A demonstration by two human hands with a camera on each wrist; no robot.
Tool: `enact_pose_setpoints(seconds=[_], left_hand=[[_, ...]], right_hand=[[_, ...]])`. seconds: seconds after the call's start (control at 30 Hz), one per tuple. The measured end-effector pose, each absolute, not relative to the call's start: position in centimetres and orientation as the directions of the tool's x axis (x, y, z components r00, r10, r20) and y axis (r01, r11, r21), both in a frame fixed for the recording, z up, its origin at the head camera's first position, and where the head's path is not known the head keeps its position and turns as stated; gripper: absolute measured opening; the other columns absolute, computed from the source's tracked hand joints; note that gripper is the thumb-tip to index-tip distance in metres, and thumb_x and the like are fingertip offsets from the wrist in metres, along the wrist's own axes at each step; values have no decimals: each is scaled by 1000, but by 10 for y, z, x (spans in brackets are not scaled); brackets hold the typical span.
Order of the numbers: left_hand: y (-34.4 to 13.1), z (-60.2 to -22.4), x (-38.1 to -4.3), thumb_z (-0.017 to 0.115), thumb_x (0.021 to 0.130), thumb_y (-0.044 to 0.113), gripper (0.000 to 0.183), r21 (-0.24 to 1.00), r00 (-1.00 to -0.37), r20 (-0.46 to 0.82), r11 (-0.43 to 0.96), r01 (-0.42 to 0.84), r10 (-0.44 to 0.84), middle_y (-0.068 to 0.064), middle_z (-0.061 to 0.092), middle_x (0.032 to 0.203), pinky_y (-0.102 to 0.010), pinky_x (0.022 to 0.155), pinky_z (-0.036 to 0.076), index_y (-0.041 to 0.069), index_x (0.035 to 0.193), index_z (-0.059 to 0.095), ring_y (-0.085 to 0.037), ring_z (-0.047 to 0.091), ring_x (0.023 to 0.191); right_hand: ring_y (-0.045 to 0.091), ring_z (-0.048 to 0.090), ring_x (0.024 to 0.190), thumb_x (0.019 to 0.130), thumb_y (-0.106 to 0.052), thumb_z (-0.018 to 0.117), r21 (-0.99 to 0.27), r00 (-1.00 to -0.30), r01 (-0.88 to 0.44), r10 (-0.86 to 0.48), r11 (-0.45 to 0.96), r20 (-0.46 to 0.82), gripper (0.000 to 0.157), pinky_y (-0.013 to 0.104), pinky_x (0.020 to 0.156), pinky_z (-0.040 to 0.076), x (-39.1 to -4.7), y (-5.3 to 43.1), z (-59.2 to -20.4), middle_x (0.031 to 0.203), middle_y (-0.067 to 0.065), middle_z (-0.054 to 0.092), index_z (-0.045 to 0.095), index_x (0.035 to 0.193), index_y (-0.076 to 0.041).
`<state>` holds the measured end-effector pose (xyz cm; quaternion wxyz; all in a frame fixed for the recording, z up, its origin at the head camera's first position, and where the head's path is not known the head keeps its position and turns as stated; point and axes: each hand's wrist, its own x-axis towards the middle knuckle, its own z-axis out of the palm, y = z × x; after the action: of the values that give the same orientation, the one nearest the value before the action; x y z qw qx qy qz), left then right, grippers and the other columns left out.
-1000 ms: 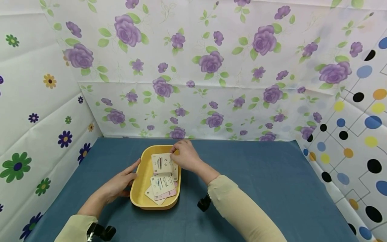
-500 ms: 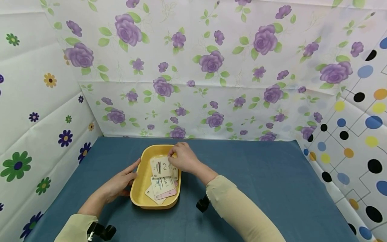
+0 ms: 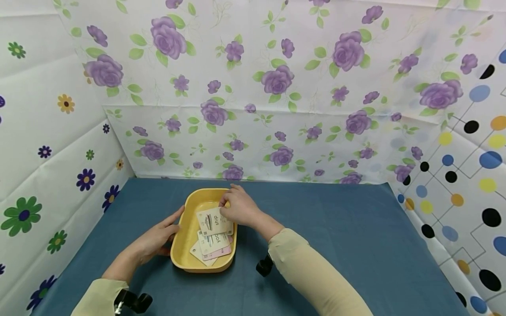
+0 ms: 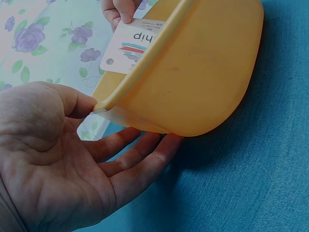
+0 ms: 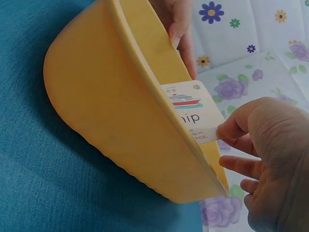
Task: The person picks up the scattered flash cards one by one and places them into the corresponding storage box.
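A yellow plastic tray [image 3: 188, 245] stands on the blue cloth, a few flash cards inside it. My left hand [image 3: 152, 241] holds it from the left side, thumb on the rim and fingers [image 4: 145, 169] against the outer wall from below. Between thumb and index finger my right hand [image 3: 239, 207] pinches the edge of a white flash card [image 3: 211, 219] reading "ship", with a ship picture. That card overlaps a "yacht" card [image 3: 212, 245], which lies over a pink card [image 3: 221, 253] and another white card [image 3: 196, 252]. In the right wrist view the ship card [image 5: 186, 104] shows above the tray's rim.
Blue cloth [image 3: 336, 245] covers the table. Patterned sheets hang behind it [image 3: 253, 145] and on both sides. Black wrist mounts [image 3: 265, 265] sit at both forearms.
My right hand has brought the ship card slightly down and toward me, so it covers more of the yacht card. The left hand and tray have stayed put.
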<state>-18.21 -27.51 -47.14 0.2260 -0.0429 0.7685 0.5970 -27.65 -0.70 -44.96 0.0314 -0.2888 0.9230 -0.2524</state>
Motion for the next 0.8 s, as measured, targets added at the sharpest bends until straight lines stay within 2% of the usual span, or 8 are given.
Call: enact_pose_setpoints(seconds=[0.47,0.8], left_hand=[[-274,-471,-184,42,111,27,64,893,-896,-408,279,-352,177,-27,41,153,-49,79,57,40,165,10,-31,64,111],[-275,-471,-183,41,111,27,64,894,-898,-404,284,-348,172,-27,36,156,-49,79,56,40,165,10,-30,64,111]], right_hand=[[27,25,153,98,-24,64,-437,-841,-518,-532,736,101,9,43,122,17,-278,-8,-454,121,-1,68,71,92,-22],[29,24,153,101,-26,64,-394,-844,-522,-526,757,108,12,41,123,15,-283,-8,-460,125,0,65,74,106,-21]])
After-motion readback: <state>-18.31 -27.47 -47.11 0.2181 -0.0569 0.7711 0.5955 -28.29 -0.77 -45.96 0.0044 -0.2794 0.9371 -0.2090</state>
